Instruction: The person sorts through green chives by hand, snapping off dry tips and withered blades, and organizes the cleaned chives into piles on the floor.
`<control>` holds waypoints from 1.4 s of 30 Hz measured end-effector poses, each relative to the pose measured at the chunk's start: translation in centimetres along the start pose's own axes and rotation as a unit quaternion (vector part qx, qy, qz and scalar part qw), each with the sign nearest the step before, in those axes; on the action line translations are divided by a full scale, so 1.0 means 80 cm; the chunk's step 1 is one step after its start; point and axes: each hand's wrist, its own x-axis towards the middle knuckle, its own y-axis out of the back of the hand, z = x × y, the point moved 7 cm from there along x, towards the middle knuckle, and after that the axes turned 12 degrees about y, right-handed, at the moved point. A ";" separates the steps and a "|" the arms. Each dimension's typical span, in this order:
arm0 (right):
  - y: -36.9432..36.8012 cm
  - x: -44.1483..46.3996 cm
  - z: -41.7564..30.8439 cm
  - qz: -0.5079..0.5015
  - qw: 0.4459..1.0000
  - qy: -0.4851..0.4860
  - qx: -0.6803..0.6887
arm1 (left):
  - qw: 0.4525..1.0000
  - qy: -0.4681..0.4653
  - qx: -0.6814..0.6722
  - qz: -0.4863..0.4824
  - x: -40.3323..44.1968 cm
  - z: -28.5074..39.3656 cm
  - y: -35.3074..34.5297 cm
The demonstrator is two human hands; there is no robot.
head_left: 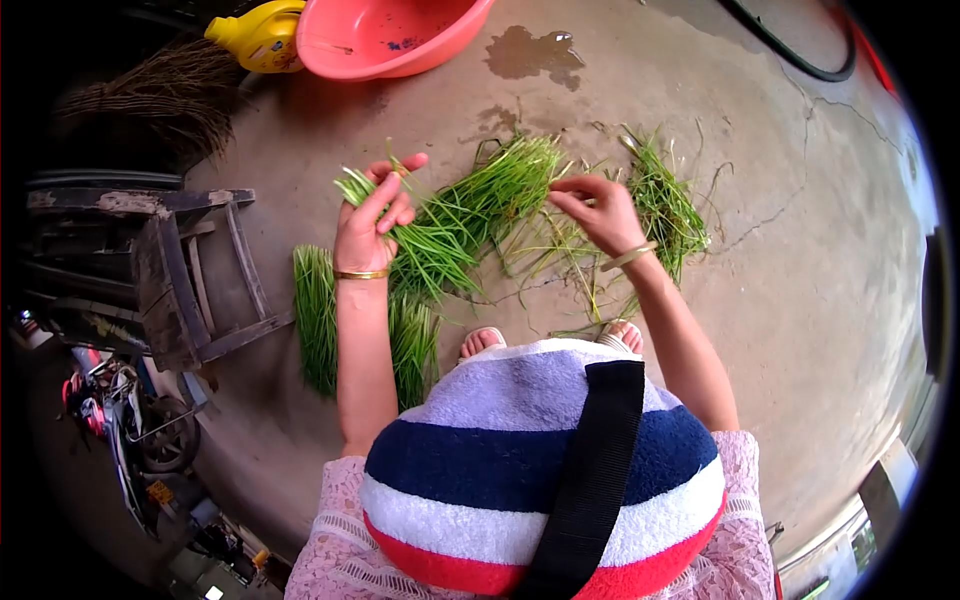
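My left hand (pixel 362 238) is closed around a bunch of green chives (pixel 432 248), their cut ends poking out past the thumb and the long leaves trailing right. Fingers pinched together, my right hand (pixel 606 215) hovers at the right edge of a loose heap of chives (pixel 512 180); whatever is between the fingertips is too small to make out. Below the left forearm lie two neat bundles, one chive bundle (pixel 315 325) on its left and another bundle (pixel 413 345) on its right. A messier clump of green blades (pixel 663 208) lies beyond the right wrist.
Thin yellowish stalks (pixel 560 250) are scattered on the concrete floor (pixel 800 270). A pink basin (pixel 350 62) and a yellow jug (pixel 265 38) stand ahead. To the left are a twig broom (pixel 165 100) and a worn wooden stool (pixel 165 280). My feet (pixel 483 342) are close below.
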 end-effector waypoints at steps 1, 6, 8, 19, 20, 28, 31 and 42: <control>-0.016 0.002 -0.011 -0.017 0.999 0.007 0.049 | 1.000 0.010 0.013 -0.004 0.001 -0.008 -0.007; -0.061 0.003 -0.076 -0.091 0.990 0.100 0.024 | 0.997 0.043 0.056 0.008 0.007 -0.038 -0.029; -0.065 0.002 -0.073 -0.086 0.987 0.134 -0.008 | 0.998 0.040 0.057 0.006 0.008 -0.040 -0.030; -0.052 -0.007 -0.065 -0.061 0.989 0.128 -0.036 | 0.987 0.045 0.150 0.037 0.005 -0.050 -0.042; -0.053 -0.008 -0.067 -0.071 0.987 0.138 -0.050 | 0.987 0.044 0.150 0.037 0.005 -0.052 -0.043; -0.038 0.000 -0.070 0.000 0.996 0.090 -0.019 | 0.972 0.036 0.221 0.076 0.004 -0.059 -0.043; -0.045 0.006 -0.053 0.042 0.989 0.070 0.123 | 0.971 0.033 0.228 0.065 0.007 -0.067 -0.044; -0.050 0.002 -0.053 -0.014 0.993 0.042 0.113 | 0.957 -0.004 0.285 0.060 0.008 -0.064 -0.063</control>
